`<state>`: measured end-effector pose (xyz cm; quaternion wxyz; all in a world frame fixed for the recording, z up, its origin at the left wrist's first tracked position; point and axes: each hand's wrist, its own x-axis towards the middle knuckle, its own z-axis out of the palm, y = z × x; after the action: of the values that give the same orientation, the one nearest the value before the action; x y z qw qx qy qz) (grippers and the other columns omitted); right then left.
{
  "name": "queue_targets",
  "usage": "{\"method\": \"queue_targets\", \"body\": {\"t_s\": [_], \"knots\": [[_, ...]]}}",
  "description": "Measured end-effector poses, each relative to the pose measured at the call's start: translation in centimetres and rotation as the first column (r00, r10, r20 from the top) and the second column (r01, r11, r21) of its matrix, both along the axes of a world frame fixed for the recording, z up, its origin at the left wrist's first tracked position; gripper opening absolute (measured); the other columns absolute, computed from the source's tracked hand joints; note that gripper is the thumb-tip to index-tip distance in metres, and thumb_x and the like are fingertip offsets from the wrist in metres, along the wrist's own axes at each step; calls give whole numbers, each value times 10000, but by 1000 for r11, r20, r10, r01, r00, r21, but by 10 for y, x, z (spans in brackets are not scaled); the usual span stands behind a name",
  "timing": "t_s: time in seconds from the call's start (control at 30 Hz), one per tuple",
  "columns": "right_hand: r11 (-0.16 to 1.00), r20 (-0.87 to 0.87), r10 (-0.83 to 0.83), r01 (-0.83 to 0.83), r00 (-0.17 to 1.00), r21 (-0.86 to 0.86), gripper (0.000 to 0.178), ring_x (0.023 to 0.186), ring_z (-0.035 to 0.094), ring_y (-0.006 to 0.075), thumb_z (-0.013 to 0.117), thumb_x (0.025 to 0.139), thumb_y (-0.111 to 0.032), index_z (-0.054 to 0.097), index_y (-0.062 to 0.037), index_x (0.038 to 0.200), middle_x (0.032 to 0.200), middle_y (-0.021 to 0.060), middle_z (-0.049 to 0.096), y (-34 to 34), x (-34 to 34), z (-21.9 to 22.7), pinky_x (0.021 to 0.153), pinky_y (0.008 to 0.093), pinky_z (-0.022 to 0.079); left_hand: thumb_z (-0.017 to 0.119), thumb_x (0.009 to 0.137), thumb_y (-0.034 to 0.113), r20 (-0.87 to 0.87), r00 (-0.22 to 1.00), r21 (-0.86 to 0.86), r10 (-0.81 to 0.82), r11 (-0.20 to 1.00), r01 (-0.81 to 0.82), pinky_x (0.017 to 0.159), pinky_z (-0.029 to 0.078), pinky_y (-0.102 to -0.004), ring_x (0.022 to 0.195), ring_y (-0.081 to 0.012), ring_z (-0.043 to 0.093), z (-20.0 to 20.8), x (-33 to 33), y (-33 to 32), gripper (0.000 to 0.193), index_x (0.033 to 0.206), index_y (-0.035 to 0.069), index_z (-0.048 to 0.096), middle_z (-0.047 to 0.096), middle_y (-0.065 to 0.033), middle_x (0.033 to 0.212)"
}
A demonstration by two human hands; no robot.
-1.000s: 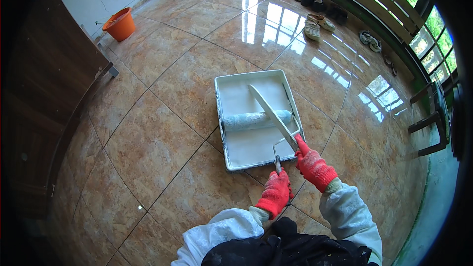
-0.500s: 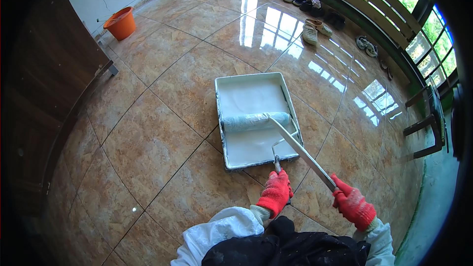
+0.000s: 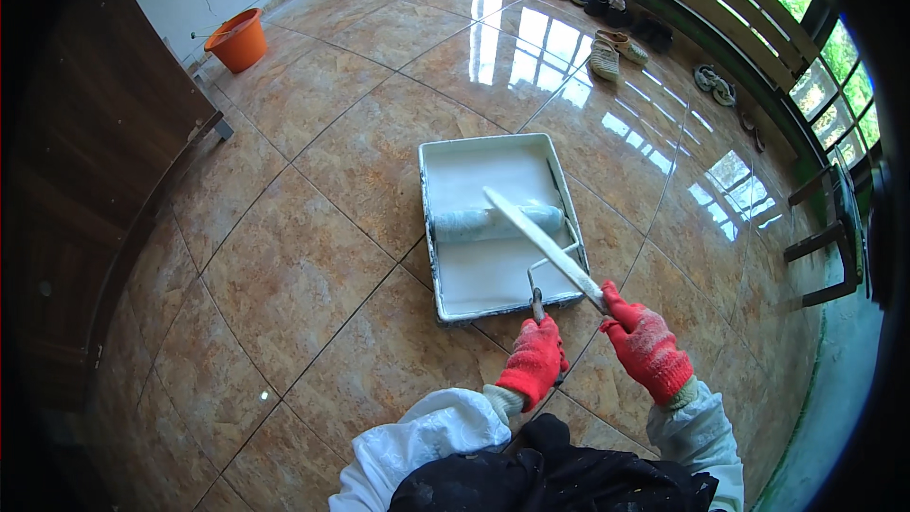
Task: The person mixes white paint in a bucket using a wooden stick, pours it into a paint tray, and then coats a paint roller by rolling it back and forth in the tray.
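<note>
A white paint tray holding white paint lies on the floor in front of me. Across its middle rests a paint roller, its pale sleeve wet with paint. My left hand, in a red glove, is closed round the roller's handle just below the tray's near edge. My right hand, gloved the same way, grips one end of a long flat stick coated white. The stick slants up to the left over the roller; whether it touches the sleeve I cannot tell.
Glossy brown tiles surround the tray. A dark wooden cabinet stands at left, with an orange bucket beyond it. Several pairs of shoes line the far right, below a slatted wooden bench. A dark chair is at right.
My right hand has moved left and up with the stick, whose far end now reaches beyond the roller sleeve. My left hand and the roller stay nearly in place.
</note>
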<state>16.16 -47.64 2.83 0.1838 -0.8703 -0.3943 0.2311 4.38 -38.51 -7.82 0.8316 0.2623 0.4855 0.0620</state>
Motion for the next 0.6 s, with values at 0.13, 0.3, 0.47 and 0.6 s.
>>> {"method": "queue_targets", "body": {"t_s": [0.13,0.3,0.47,0.6], "knots": [[998,-28,39,-40,999,-39,468,814,621,367,569,883,-205,496,-147,1341,855,233,612,10,25,9,732,404,478,465,970,349,20,1000,84,-11,996,9,475,477,-333,541,-148,497,-2,8,7,274,925,82,423,481,-32,726],[989,-39,67,-71,997,-127,391,874,633,353,524,912,-273,553,-145,1281,968,223,629,42,72,17,756,379,481,458,974,342,-19,1000,112,-24,993,26,468,477,-331,532,-152,497,-1,9,16,284,914,66,424,479,-37,720],[944,-42,232,-236,972,-233,376,1054,616,226,528,923,-286,603,-17,1176,1207,90,634,100,82,56,910,318,436,452,975,335,-15,998,157,-54,986,55,468,478,-329,522,-152,491,-7,17,25,292,904,53,424,479,-44,712],[914,-156,97,-151,983,-378,365,909,631,255,518,925,-318,634,-34,1123,1027,105,690,137,57,102,847,360,449,450,970,318,23,999,137,-36,990,33,472,477,-334,518,-158,485,-7,22,37,276,903,51,420,479,-51,713]]}}
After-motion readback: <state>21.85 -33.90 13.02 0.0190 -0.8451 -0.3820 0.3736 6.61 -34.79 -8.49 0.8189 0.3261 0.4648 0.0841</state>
